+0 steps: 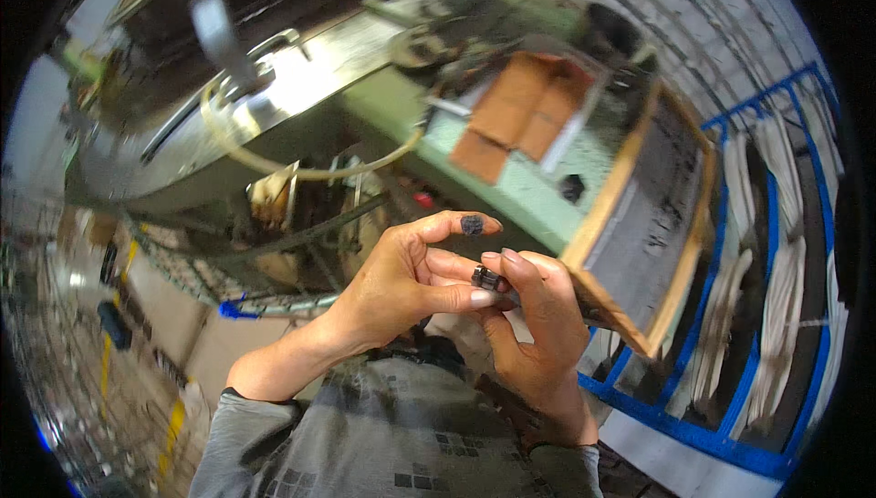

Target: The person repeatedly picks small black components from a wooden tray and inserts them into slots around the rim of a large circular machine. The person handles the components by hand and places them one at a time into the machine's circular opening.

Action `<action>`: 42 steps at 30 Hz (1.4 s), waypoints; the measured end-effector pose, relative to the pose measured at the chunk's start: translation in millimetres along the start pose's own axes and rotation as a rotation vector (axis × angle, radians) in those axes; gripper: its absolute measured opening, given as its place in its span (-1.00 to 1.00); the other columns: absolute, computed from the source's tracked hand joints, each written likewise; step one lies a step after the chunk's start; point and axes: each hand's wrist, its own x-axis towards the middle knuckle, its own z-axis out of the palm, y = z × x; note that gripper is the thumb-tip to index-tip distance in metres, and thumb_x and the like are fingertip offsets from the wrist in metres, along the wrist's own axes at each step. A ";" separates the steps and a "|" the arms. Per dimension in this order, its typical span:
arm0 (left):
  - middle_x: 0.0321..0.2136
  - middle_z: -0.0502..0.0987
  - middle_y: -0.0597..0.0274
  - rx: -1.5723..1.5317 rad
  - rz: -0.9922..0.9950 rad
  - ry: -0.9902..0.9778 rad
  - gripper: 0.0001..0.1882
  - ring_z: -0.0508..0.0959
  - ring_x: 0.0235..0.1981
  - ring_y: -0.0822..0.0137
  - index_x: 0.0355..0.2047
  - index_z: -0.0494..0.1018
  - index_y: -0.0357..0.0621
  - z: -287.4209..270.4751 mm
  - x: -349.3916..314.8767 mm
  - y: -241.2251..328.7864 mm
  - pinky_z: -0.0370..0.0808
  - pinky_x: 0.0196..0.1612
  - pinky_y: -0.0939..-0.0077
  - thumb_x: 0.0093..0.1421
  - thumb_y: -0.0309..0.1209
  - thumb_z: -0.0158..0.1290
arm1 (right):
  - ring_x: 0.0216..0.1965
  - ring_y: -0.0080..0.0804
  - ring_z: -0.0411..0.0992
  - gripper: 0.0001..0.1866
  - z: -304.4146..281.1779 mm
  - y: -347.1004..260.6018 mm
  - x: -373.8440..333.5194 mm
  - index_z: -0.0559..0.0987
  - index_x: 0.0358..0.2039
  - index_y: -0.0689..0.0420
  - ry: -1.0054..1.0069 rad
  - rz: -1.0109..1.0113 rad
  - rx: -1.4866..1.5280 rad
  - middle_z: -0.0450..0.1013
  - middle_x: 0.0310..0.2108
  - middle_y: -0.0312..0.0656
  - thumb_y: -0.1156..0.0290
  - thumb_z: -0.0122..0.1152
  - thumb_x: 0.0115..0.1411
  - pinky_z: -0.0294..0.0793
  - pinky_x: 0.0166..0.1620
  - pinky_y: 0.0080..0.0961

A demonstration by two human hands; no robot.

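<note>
In front of my body, both hands meet around a small dark, shiny metal part (486, 277) whose exact kind I cannot make out. My left hand (392, 270) pinches it between the thumb and a bent finger, while its index finger stretches out above. A black patch (472, 224) sits near that index fingertip; whether it is a covering or a loose piece I cannot tell. On the other side my right hand (543, 315) has its thumb and fingertips closed at the part's end, partly hiding it.
Ahead stands a green machine bench (379, 110) with a yellowish hose (315, 174) and a metal lever (219, 37). An open cardboard box (520, 110) and a black lump (572, 188) lie on it. A wood-framed board (648, 224) and a blue rack (766, 197) stand at right.
</note>
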 end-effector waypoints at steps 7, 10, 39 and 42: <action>-0.16 0.74 -0.09 -0.197 0.004 0.286 -0.33 0.76 -0.15 0.21 0.29 0.29 -0.30 -88.6 -105.8 -21.5 0.72 -0.06 0.39 0.21 -0.70 0.30 | -0.07 -0.21 0.60 -0.32 114.0 -33.1 -4.2 0.58 0.19 0.21 -0.240 0.031 0.210 0.53 0.00 0.03 0.75 0.50 0.00 0.65 -0.14 -0.42; -0.19 0.75 -0.05 -0.212 0.034 0.416 -0.32 0.76 -0.22 0.27 0.28 0.32 -0.27 -126.5 -154.2 -20.5 0.70 -0.16 0.46 0.18 -0.69 0.34 | -0.03 -0.05 0.59 -0.35 168.6 -56.7 4.0 0.61 0.13 0.23 -0.325 -0.038 0.233 0.61 -0.02 0.00 0.73 0.53 -0.04 0.65 -0.06 -0.30; -0.04 0.66 -0.25 -0.183 0.393 0.442 -0.38 0.74 -0.03 0.04 0.27 0.24 -0.39 -370.6 -311.0 177.5 0.77 0.04 0.25 0.29 -0.62 0.28 | 0.06 -0.34 0.63 -0.52 449.7 -188.8 189.1 0.68 0.05 0.21 -0.375 0.013 0.766 0.63 0.06 -0.11 0.66 0.53 0.06 0.64 0.09 -0.37; -0.04 0.67 -0.25 -0.139 0.339 0.380 -0.38 0.74 -0.02 0.05 0.28 0.25 -0.39 -399.9 -307.1 203.3 0.75 0.07 0.24 0.27 -0.65 0.27 | 0.04 -0.25 0.64 -0.50 463.7 -196.6 206.3 0.71 0.01 0.16 -0.224 -0.137 0.462 0.68 -0.05 -0.15 0.64 0.56 -0.01 0.65 0.05 -0.33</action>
